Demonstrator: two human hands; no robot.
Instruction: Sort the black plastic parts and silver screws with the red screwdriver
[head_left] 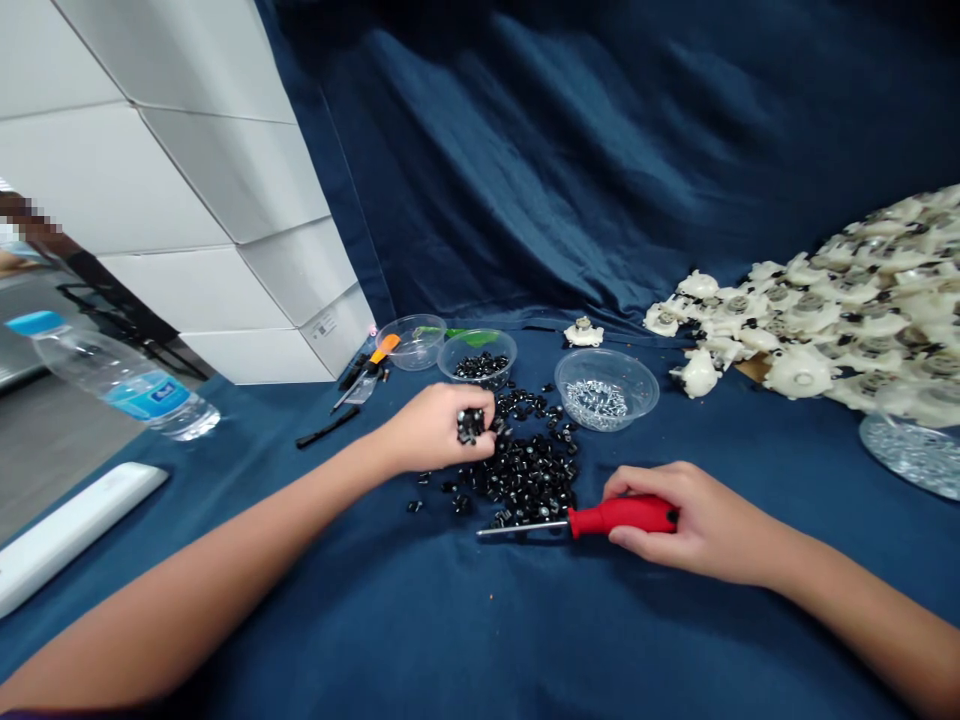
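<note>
My left hand (444,428) is curled round a clump of small black parts (471,427), just over the left edge of a loose pile of the same black parts (534,470) on the blue cloth. In my right hand (686,520) is the red handle of a screwdriver (626,515). Its metal shaft points left, along the near edge of the pile. Behind my left hand, a clear bowl (487,345) holds more black parts. To the right of that bowl, another clear bowl (606,390) contains small silvery pieces.
Many cream-coloured parts (810,320) are heaped at the right, near a clear container of silvery pieces (911,455). One cream part (583,332) sits at the back. At the left are a water bottle (124,375), white boxes (180,180) and a white bar (79,530).
</note>
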